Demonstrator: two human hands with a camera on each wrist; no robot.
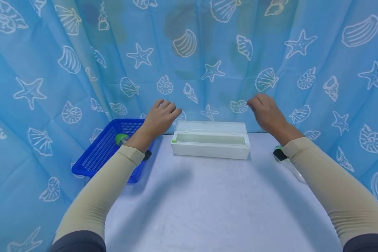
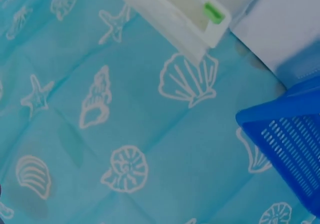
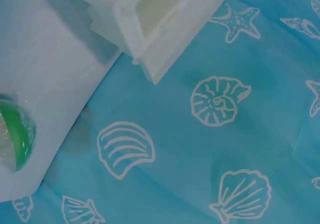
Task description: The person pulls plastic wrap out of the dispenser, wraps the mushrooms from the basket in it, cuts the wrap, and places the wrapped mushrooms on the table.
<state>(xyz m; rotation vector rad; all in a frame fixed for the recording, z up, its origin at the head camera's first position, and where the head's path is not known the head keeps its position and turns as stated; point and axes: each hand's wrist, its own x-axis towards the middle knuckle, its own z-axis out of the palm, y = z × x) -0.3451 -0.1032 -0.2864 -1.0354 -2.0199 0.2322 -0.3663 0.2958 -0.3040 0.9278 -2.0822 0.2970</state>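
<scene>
A long white box [image 1: 210,150] stands at the far edge of the table, its translucent lid [image 1: 211,127] raised at the back. At its left end is a small green tab [image 2: 213,13]. My left hand [image 1: 162,117] is lifted in the air left of the box, fingers loosely bent, with nothing visible in them. On the other side, my right hand [image 1: 266,111] hangs above and right of the box, its fingers drooping loosely and no object showing in them. Both wrist views look past the hands, at the box and the curtain.
Beside my left forearm sits a blue plastic basket [image 1: 96,154] containing a green-topped item [image 1: 121,137] and a dark-ended one [image 1: 147,155]. A clear-wrapped item with green and black parts [image 1: 280,154] lies partly behind my right forearm. A blue seashell-print curtain [image 1: 208,91] hangs behind the white table [image 1: 214,203].
</scene>
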